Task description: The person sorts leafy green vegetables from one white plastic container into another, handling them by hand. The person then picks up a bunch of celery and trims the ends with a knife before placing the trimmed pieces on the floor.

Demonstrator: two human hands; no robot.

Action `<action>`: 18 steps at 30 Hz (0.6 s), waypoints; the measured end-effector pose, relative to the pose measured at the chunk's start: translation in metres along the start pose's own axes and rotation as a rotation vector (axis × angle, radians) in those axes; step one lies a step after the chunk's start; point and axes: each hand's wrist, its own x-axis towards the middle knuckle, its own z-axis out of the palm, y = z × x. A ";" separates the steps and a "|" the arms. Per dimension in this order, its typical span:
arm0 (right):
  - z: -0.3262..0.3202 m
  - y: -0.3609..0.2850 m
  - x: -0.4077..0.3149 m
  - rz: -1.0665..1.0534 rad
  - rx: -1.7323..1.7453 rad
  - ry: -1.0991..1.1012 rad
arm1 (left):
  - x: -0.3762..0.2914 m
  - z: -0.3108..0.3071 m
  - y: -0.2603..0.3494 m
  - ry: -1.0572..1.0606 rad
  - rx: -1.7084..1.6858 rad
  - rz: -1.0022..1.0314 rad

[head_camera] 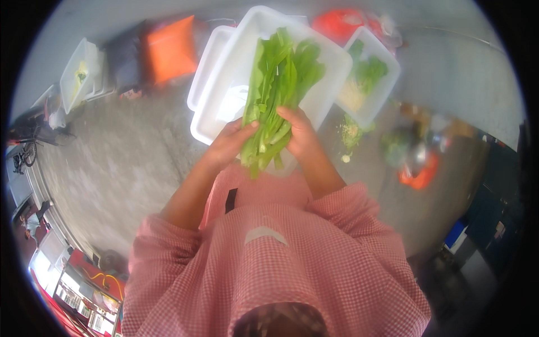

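Note:
Both my hands grip one bunch of leafy green vegetables (276, 90), its stalk ends towards me and its leaves pointing away. My left hand (229, 141) closes on the stalks from the left, thumb on top. From the right, my right hand (300, 128) holds the same bunch, its thumb also laid over the stalks. Under and beyond the leaves sits a large white plastic tub (225, 84), tilted in view. A second white container (206, 71) shows behind its left side. What lies beneath the bunch is partly hidden.
Right of the tub, a smaller white container (389, 86) holds greens and pale pieces. Trimmings (349, 132) lie on the concrete floor (122, 139) beside it. An orange bag (172, 50) and a red plastic bag (337, 23) stand beyond. More white containers (78, 76) are at far left.

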 end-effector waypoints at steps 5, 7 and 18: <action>0.015 0.003 0.001 0.020 -0.012 0.098 | -0.011 -0.002 0.022 -0.007 0.189 -0.033; 0.020 0.000 -0.002 0.077 0.100 0.118 | -0.015 -0.002 0.024 0.040 0.174 -0.026; 0.038 -0.003 -0.009 0.099 0.070 0.091 | -0.030 0.003 0.044 0.168 0.261 0.044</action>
